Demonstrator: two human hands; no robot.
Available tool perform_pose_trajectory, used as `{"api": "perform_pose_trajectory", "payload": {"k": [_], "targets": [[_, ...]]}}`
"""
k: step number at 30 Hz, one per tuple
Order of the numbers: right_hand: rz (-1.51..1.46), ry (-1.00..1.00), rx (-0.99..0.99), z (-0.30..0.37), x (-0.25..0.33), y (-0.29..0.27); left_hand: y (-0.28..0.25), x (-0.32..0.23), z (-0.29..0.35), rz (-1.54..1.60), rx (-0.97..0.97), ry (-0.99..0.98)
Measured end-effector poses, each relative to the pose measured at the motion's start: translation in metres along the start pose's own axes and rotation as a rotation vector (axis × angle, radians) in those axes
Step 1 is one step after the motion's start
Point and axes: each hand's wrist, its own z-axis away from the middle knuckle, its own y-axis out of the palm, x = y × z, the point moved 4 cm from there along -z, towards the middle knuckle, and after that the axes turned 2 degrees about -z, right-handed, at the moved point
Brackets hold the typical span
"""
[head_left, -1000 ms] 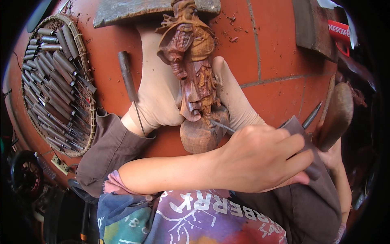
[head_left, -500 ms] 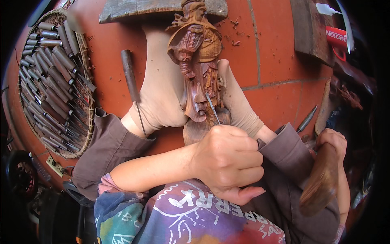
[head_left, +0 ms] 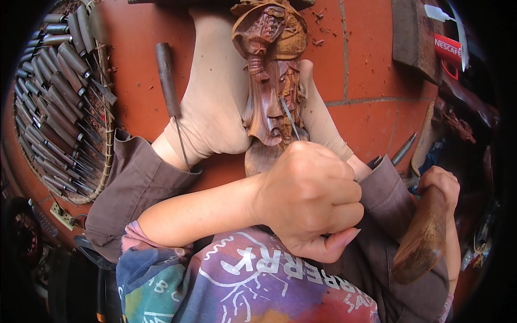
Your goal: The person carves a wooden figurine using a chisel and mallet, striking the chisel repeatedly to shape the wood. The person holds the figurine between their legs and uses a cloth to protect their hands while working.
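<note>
My left hand point(head_left: 315, 199) is closed in a fist round a carving chisel point(head_left: 289, 118); only its thin metal blade shows, and the handle is hidden in the fist. The blade's tip meets the lower front of a carved wooden figure point(head_left: 269, 81), reddish brown with robe folds. That figure lies between my two socked feet, its rounded base point(head_left: 261, 160) toward me and its top cut off by the picture's edge. At the right, my right hand point(head_left: 442, 185) grips a wooden mallet point(head_left: 421, 242), whose thick end points down toward my knee, apart from the chisel.
A woven basket point(head_left: 107, 116) full of dark-handled chisels stands at the left. Another chisel point(head_left: 168, 81) leans on my left foot point(head_left: 212, 102). Wood blocks point(head_left: 414, 40), a red mug point(head_left: 448, 49) and a pen-like tool point(head_left: 404, 149) are at the right. Wood chips dot the tiled floor.
The whole view has shifted, so the figure and basket sit higher in the picture. Both hands keep their grips, and the chisel tip stays on the figure's lower part.
</note>
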Motion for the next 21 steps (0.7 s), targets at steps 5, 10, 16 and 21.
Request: {"api": "perform_pose_trajectory", "payload": {"k": [5, 10, 16, 21], "targets": [[-0.023, 0.029, 0.005, 0.001, -0.001, 0.001, -0.001, 0.0, 0.0, 0.005, -0.003, -0.008], [-0.011, 0.018, 0.041, 0.008, -0.007, -0.001, -0.002, 0.001, -0.001, 0.013, 0.002, -0.033], [0.042, 0.011, 0.021, 0.016, -0.011, -0.003, -0.003, 0.005, -0.005, 0.022, -0.022, -0.047], [-0.024, -0.086, -0.005, 0.001, -0.003, -0.002, -0.005, 0.0, -0.021, -0.035, -0.077, -0.066]]}}
